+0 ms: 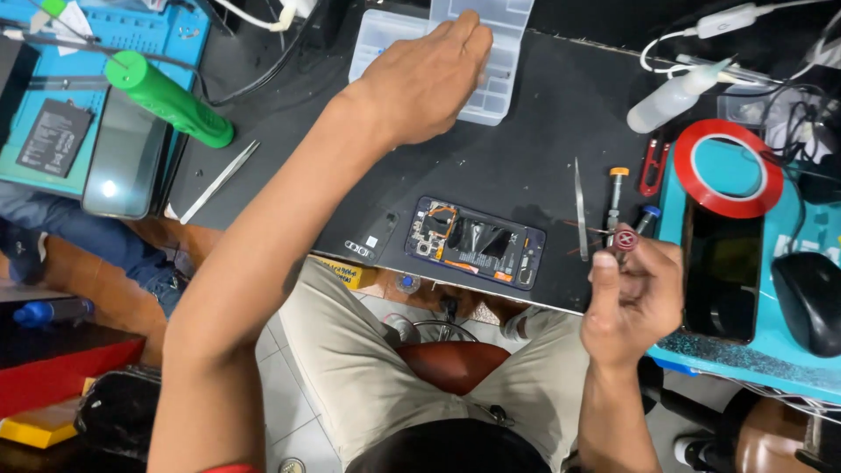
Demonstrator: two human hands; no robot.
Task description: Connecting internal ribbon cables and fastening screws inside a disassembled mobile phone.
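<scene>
An opened phone (476,243) lies face down on the black mat (526,131), its circuit board and orange cables bared. My left hand (429,79) reaches far forward, fingers resting down in a clear compartment box (504,61) at the mat's far edge. My right hand (635,293) hovers near the mat's front right corner, closed on a small screwdriver (624,238) with a red-and-white cap showing above the thumb. Whatever the left fingertips touch inside the box is hidden.
Tweezers (580,197), two small screwdrivers (615,197) and red snips (650,166) lie right of the phone. A red tape roll (729,168), dark phone (723,271) and mouse (810,302) sit on a teal mat. Left: green cylinder (168,98), tweezers (219,181), blue mat (105,52).
</scene>
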